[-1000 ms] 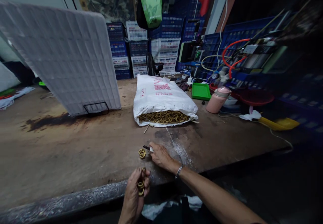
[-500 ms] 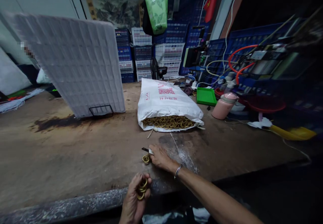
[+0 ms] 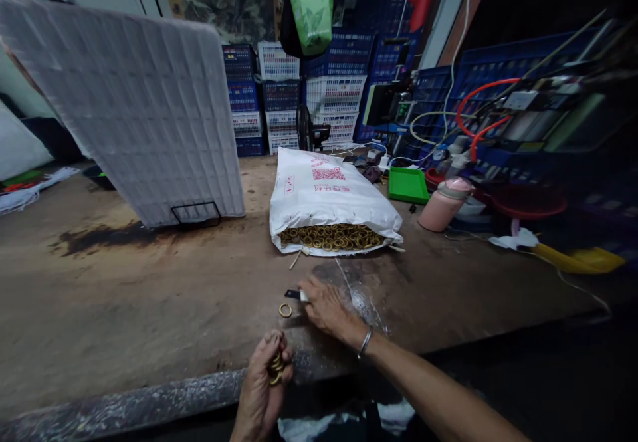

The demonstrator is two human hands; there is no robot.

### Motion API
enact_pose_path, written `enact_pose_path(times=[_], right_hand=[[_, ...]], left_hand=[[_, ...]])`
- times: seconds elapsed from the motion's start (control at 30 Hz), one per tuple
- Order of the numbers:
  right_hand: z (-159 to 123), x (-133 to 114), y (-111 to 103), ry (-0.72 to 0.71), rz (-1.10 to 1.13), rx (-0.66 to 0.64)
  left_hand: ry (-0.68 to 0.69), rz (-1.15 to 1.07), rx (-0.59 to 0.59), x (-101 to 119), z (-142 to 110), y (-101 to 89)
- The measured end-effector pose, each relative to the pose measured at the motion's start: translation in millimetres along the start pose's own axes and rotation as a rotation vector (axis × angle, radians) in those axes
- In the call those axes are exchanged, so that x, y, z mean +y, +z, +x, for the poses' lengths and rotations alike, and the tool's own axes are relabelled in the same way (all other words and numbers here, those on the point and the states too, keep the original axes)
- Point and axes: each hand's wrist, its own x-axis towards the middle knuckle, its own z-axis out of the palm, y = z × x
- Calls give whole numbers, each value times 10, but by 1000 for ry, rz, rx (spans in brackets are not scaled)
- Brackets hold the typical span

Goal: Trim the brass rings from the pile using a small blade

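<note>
My left hand (image 3: pixel 264 379), at the table's front edge, is closed around several brass-coloured rings (image 3: pixel 275 367). The fingers partly cover them. Farther forward and to the right, my right hand (image 3: pixel 326 306) is closed on a small knife (image 3: pixel 293 294) with a dark blade pointing left and a pale handle mostly hidden by the fingers. One loose brass ring (image 3: pixel 285 310) lies flat on the table just below the blade, between my two hands and apart from both. Beyond them a white woven sack (image 3: pixel 331 196) lies on its side, its open mouth showing many rings (image 3: pixel 331 236).
A padded grey-white panel (image 3: pixel 149 116) stands upright on the table (image 3: pixel 149 309) at left, with a wire frame at its base. On the right are a green tray (image 3: pixel 407 185), a pink bottle (image 3: pixel 445 206) and a yellow scoop-like thing (image 3: pixel 581 259). Stacked crates (image 3: pixel 336 96) stand behind.
The small cluster of rings beside my right hand is now a single ring. My right hand has shifted slightly right with the knife. My left fingers have closed further over their rings.
</note>
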Motion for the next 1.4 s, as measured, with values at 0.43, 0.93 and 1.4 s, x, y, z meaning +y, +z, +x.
enact_pose_path(times=[0.43, 0.93, 1.4], right_hand=[[55, -285, 414, -33, -172, -77], [-24, -134, 187, -62, 973, -283], [-211, -132, 285, 125, 956, -209]], left_hand=[[259, 167, 150, 29, 11, -53], [389, 632, 38, -18, 144, 124], [416, 693, 59, -174, -23, 102]])
